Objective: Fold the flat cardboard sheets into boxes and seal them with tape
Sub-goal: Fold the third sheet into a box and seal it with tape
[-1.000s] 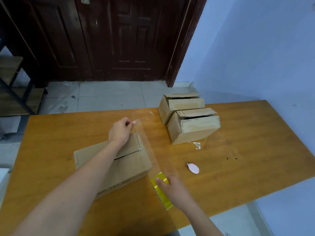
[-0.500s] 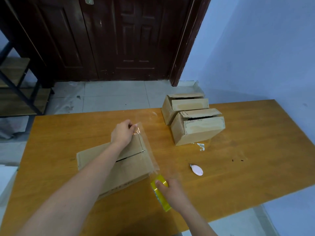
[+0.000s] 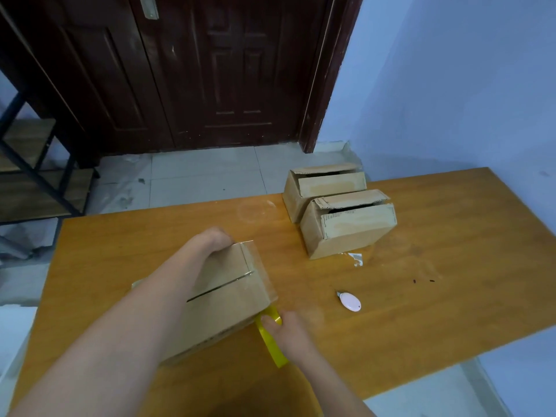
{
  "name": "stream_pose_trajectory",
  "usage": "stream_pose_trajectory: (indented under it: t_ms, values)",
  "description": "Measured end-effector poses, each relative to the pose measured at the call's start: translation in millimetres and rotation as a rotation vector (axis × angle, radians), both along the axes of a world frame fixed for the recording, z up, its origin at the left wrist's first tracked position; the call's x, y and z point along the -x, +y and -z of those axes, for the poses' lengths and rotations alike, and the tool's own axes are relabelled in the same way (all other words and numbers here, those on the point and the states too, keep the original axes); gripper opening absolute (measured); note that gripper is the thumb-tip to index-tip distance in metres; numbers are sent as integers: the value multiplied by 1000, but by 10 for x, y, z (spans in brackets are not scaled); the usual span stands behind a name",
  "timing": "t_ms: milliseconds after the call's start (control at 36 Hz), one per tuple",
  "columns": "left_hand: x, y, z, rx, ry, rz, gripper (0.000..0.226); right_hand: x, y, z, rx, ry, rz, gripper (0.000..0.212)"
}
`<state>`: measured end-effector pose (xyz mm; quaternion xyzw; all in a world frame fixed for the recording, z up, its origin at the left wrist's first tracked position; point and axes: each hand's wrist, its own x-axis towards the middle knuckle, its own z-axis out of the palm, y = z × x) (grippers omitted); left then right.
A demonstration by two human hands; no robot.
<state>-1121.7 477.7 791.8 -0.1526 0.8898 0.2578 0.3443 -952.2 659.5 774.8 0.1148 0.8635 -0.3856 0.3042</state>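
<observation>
On the worktop (image 3: pixel 451 236), I keep the box (image 3: pixel 228 293) near the front edge, left of centre. My left hand (image 3: pixel 215 239) curls its fingers over the box's far edge, pinning the clear tape strip (image 3: pixel 260 269). My right hand (image 3: pixel 290 332) clamps the yellow tape roll (image 3: pixel 270 335) at the near right corner. Risk: a skewed pull wrinkles the strip or misses the seam; slack grip lets flaps spring. No legible writing.

left hand (image 3: pixel 215 240) presses tape onto box (image 3: pixel 228 293); right hand (image 3: pixel 288 332) holds yellow roll (image 3: pixel 270 338).
</observation>
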Motion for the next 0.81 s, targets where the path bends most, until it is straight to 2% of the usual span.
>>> stream_pose_trajectory:
  t_ms: [139, 222, 306, 444, 611, 694, 778, 806]
  values:
    - [-8, 7, -118, 112, -124, 158, 35, 32, -31, 95, 44, -3, 43, 29]
    - [3, -30, -64, 51, -203, 86, 36, 29, -31, 135, 92, -14, 71, 33]
    - [-24, 4, -39, 29, -169, 21, 36, 26, -21, 153, 117, -11, 74, 34]
    - [-87, 121, 150, 91, 186, -215, 30, -10, -22, 192, 177, 17, 108, 35]
    - [-273, 197, 52, -109, 794, -389, 21, -19, -5, 206, 343, 31, 172, 29]
    - [-456, 253, -38, -62, 899, -274, 21, 30, 58, 201, 426, 26, 147, 26]
    - [-801, 290, -72, -8, 992, -82, 19, 95, 181, 176, 518, -24, 100, 12]
    - [-946, 297, -68, -11, 1009, -15, 25, 126, 233, 159, 552, -32, 85, 15]
